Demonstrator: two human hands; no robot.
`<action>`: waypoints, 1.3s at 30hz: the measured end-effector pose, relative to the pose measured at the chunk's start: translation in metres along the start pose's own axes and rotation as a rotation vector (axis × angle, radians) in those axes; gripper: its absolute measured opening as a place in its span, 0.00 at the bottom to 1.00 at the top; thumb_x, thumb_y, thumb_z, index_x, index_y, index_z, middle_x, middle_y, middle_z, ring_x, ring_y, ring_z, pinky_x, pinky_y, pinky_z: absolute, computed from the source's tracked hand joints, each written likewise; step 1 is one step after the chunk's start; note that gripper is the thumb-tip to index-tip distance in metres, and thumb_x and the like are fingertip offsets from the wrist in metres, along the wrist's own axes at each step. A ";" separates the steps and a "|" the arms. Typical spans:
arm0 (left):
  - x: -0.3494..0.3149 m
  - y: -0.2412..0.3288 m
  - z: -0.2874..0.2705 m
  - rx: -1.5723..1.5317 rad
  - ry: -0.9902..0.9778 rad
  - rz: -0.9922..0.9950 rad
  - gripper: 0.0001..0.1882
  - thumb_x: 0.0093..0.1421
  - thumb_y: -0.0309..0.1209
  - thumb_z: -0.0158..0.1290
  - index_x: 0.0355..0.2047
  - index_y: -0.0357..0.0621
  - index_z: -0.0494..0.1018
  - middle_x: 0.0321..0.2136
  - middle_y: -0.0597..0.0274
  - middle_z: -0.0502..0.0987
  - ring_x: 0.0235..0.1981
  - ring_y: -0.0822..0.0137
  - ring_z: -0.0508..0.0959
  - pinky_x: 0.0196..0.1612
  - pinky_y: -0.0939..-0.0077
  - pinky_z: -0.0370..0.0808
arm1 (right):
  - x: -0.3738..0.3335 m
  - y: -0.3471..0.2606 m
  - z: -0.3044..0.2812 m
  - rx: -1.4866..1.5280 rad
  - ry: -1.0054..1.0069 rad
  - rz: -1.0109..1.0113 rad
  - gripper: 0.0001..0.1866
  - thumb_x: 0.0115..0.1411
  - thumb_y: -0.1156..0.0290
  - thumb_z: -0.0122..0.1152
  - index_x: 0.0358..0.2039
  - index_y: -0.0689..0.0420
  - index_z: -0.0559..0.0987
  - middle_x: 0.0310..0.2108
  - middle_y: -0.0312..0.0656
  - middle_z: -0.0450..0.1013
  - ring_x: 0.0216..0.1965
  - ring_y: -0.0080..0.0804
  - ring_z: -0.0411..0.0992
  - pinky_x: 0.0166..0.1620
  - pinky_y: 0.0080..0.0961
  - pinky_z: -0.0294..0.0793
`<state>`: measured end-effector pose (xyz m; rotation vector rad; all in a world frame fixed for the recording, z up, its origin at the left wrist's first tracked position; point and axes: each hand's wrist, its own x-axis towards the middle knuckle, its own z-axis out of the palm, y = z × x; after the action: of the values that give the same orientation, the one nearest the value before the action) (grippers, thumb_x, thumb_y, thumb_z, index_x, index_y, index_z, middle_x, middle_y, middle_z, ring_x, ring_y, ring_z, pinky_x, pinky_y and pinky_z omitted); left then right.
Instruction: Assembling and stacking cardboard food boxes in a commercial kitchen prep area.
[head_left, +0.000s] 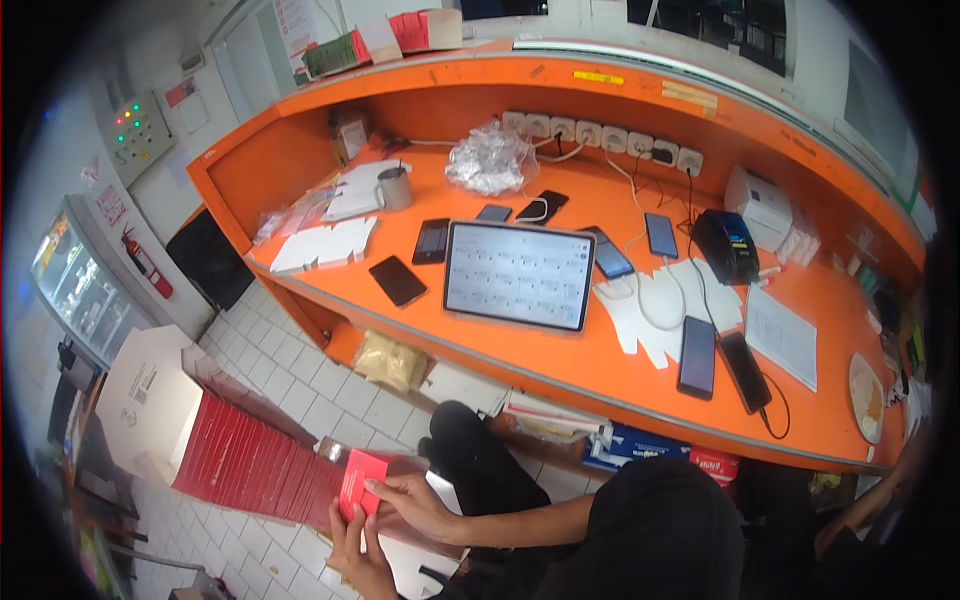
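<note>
In the head view, a small red packet [362,480] is held at seven o'clock from the centre, out in front of the dark-clothed lap. Its right edge is clamped by the right hand [425,508], the thumb laid over its face and the other fingers partly hidden. Its lower end is gripped by the left hand [362,562], so it is shared between the two.

At eight o'clock, just beyond the packet, a white carton [150,400] is seen lying open, with a long row of red pieces [250,455] packed close together. From twelve round to four o'clock the orange counter [800,422] is spread, a tablet [518,275] being propped near the centre.

The packet is judged to be light, thin and fairly stiff, like card or coated paper, perhaps a little slick and easily creased. It is best taken by opposite edges, with flat finger pads and mild pressure; hard pinching at the corners is to be avoided. Its contents, if any, cannot be told.
</note>
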<state>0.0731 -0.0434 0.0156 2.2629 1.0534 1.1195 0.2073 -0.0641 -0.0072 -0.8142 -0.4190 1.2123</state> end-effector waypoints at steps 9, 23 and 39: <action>0.020 -0.021 -0.054 -0.306 -0.052 -0.166 0.23 0.48 0.23 0.68 0.45 0.30 0.77 0.44 0.50 0.81 0.46 0.61 0.80 0.53 0.67 0.74 | 0.031 -0.121 0.016 -1.218 -0.667 -1.082 0.19 0.49 0.54 0.72 0.38 0.50 0.83 0.43 0.38 0.76 0.51 0.41 0.71 0.45 0.32 0.76; -0.095 -0.061 -0.017 0.083 0.138 -0.197 0.54 0.42 0.35 0.75 0.66 0.36 0.57 0.66 0.42 0.60 0.64 0.48 0.66 0.61 0.60 0.69 | 0.069 -0.082 -0.010 -0.893 -0.587 -0.412 0.23 0.72 0.63 0.47 0.63 0.59 0.69 0.62 0.48 0.65 0.65 0.39 0.62 0.67 0.33 0.57; 0.169 -0.113 -0.183 -0.163 0.497 0.099 0.41 0.48 0.49 0.66 0.55 0.32 0.71 0.53 0.46 0.75 0.59 0.55 0.71 0.64 0.62 0.60 | 0.217 -0.133 0.158 -0.671 -0.961 -0.596 0.59 0.40 0.57 0.83 0.67 0.59 0.56 0.61 0.48 0.63 0.66 0.40 0.58 0.68 0.39 0.56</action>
<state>-0.0581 0.1639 0.1381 1.9714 0.9826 1.8008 0.2578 0.1747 0.1671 -0.5262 -1.7877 0.8130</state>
